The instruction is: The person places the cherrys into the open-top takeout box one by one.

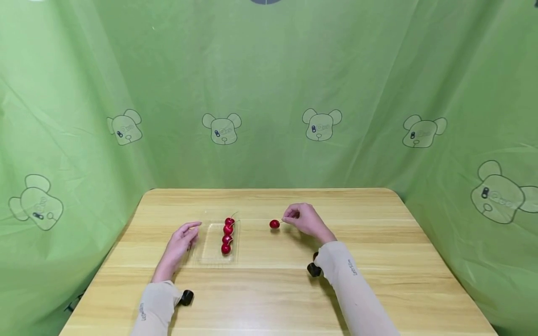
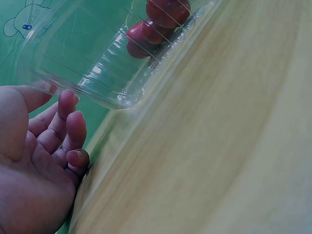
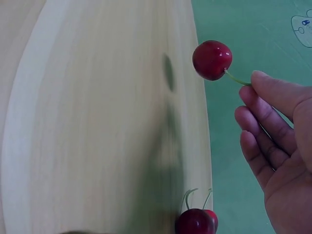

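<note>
My right hand (image 1: 306,218) pinches the thin green stem of a red cherry (image 1: 274,224) between thumb and fingertips. The cherry hangs out from the stem, above the table in the right wrist view, with its shadow apart from it. A clear plastic box (image 1: 210,258) stands left of it, with several red cherries (image 1: 227,235) in a row along its right side. Beside the box's left wall is my left hand (image 1: 178,245), its fingers loosely bent and holding nothing. In the left wrist view its fingertips (image 2: 67,100) come right at the box's near edge.
More cherries (image 3: 196,222) with stems lie on the wooden table (image 1: 269,298) near my right wrist, mostly hidden behind the wrist camera (image 1: 314,269) in the head view. A green curtain (image 1: 269,70) with bear prints hangs behind and at both sides of the table.
</note>
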